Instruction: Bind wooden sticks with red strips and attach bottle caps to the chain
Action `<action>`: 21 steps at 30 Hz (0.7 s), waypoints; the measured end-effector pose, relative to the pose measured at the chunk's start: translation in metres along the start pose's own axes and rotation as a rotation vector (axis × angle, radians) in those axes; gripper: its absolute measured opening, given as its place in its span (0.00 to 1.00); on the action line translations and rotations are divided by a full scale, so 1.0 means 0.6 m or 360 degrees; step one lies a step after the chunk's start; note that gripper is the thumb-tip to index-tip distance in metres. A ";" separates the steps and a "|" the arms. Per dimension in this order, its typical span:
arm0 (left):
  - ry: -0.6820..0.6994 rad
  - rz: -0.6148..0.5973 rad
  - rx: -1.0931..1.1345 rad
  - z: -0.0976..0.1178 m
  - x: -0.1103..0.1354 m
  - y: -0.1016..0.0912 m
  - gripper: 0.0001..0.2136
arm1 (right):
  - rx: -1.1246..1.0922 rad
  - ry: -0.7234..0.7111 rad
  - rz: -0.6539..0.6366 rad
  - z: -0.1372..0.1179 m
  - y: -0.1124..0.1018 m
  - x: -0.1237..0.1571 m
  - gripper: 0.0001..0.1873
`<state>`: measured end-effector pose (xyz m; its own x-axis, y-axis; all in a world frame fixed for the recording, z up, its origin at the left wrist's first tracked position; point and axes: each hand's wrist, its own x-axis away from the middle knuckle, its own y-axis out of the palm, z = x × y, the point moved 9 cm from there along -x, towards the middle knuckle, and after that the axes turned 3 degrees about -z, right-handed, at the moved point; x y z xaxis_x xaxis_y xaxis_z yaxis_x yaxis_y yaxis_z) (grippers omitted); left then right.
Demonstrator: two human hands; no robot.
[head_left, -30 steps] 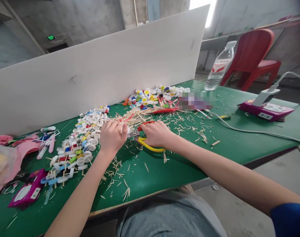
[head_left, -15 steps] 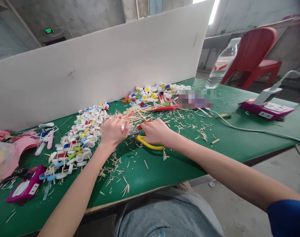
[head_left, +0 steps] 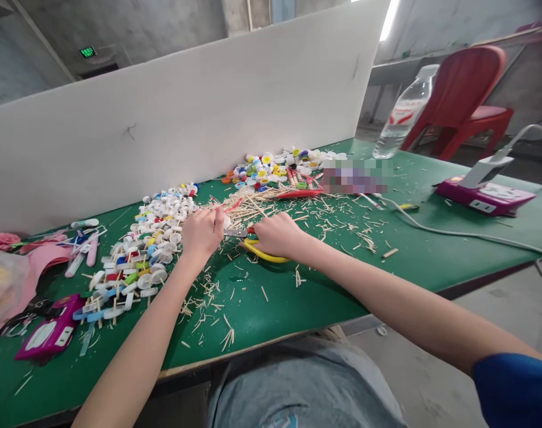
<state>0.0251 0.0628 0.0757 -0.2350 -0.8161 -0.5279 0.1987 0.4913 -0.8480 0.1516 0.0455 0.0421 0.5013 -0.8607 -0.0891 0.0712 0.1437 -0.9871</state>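
Observation:
My right hand is closed round the yellow and red handles of a pair of scissors, whose blades point left toward my left hand. My left hand is closed in a pinch just left of the blades, holding something small that I cannot make out. Both hands hover over the green table, among cut wooden stick pieces. A heap of white and coloured bottle caps lies left of my left hand.
A second pile of coloured caps lies by the white board. A water bottle, a purple power strip with a white cable, a red chair and pink items stand around. Stick scraps litter the near table.
Both hands have shifted slightly away from me toward the stick pile; the scissors' handles have drawn closer together.

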 end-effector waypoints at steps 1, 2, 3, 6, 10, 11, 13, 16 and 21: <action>0.0005 -0.0016 0.0060 -0.004 -0.001 0.008 0.29 | 0.0004 0.0023 -0.0019 0.005 0.004 -0.002 0.34; 0.0012 -0.0034 0.0132 -0.007 -0.003 0.018 0.29 | 0.0012 0.0042 -0.0043 0.011 0.009 -0.004 0.34; 0.0018 -0.0043 0.0205 -0.011 -0.003 0.026 0.29 | 0.0020 0.0060 -0.0069 0.017 0.013 -0.005 0.33; 0.0045 -0.0044 0.0393 -0.017 -0.003 0.043 0.27 | 0.0053 0.0091 -0.0133 0.030 0.022 -0.005 0.29; 0.0076 -0.0061 0.0535 -0.011 -0.001 0.048 0.22 | 0.0050 0.0079 -0.0145 0.031 0.022 -0.003 0.30; 0.0075 -0.0051 0.0547 -0.010 -0.001 0.046 0.21 | 0.0035 0.0082 -0.0143 0.032 0.022 -0.002 0.31; 0.0058 0.0015 0.0562 -0.014 -0.002 0.036 0.20 | 0.0004 0.0107 -0.0143 0.037 0.019 0.000 0.33; -0.0006 0.0165 0.0576 -0.028 -0.002 0.015 0.19 | -0.0050 0.0224 -0.0144 0.059 0.012 0.003 0.34; -0.0047 0.0240 0.0595 -0.038 0.000 0.001 0.18 | -0.0212 0.0606 -0.0080 0.139 -0.007 0.019 0.32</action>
<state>0.0032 0.0699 0.0743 -0.1503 -0.7543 -0.6391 0.5626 0.4663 -0.6827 0.2289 0.0757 0.0564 0.1432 -0.9880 -0.0584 -0.0373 0.0536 -0.9979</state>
